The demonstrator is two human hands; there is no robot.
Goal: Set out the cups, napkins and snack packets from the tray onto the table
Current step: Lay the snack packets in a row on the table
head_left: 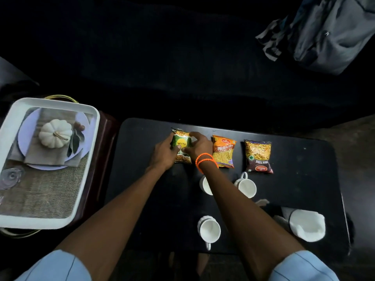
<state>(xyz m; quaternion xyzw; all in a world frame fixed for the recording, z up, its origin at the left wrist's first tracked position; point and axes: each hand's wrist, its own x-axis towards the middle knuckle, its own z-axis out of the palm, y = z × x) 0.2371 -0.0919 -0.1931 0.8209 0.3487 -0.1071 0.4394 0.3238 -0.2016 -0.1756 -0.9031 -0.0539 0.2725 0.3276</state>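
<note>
A green and yellow snack packet [182, 141] lies flat on the far side of the black table [142, 179]. My left hand [163, 154] grips its left edge and my right hand [199, 147] grips its right edge. To its right lie an orange sev packet [223, 152] and a dark mixture packet [258, 157]. Three white cups stand nearer me: one [205, 185] half hidden by my right forearm, one [246, 185] beside it, one [210, 230] at the front. A white napkin stack [306, 225] lies at the front right. The white tray [89, 151] sits left of the table.
The tray's floor bears a printed picture of a pumpkin on a plate; no loose items show in it. It rests on a dark brown stand [105, 142]. A grey backpack [328, 33] lies at the far right. Dark surroundings beyond the table.
</note>
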